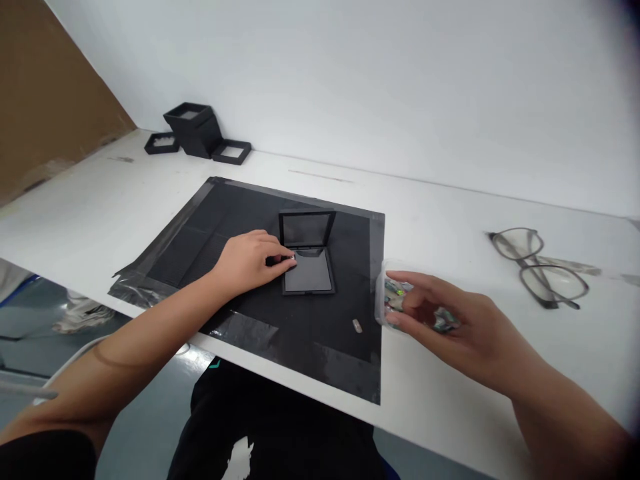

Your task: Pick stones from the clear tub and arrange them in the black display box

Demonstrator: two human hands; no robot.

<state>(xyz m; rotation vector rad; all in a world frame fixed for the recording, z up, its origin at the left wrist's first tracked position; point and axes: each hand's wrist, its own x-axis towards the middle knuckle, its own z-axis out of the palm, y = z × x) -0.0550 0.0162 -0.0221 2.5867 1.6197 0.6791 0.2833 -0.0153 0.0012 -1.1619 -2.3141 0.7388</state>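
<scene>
Dead centre of the frame, the small black hinged case (307,252) lay open on the black mat (240,220), its lid propped upright behind a flat, glossy base. You had your left hand (247,261) on it from the left, fingertips pinched narrow at the hinge edge around something tiny and pale; what it was, I couldn't tell at that size. That case looked light, stiff and thin-walled, with a smooth, probably slippery insert, so the rim or the hinge side seemed the safe hold, not the shiny face. The lid's hinge looked like the weak point. Nothing showed inside the base itself.

Just right of centre, your right hand (440,320) was curled around a clear plastic container (393,297) at the mat's right edge, fingers and thumb closed on its wall. Inside were small shiny, colourful bits, jumbled together; I couldn't make out what they were. It looked light and a bit flexible, easy to squash or tip.

A small pale piece (357,326) lay loose on the mat between case and container, touching neither.

Further out, a pair of glasses (540,267) rested folded open on the white table (450,200) at the right. In the upper left, a stack of black boxes (193,128) stood against the wall, with flat black frames on either side.
</scene>
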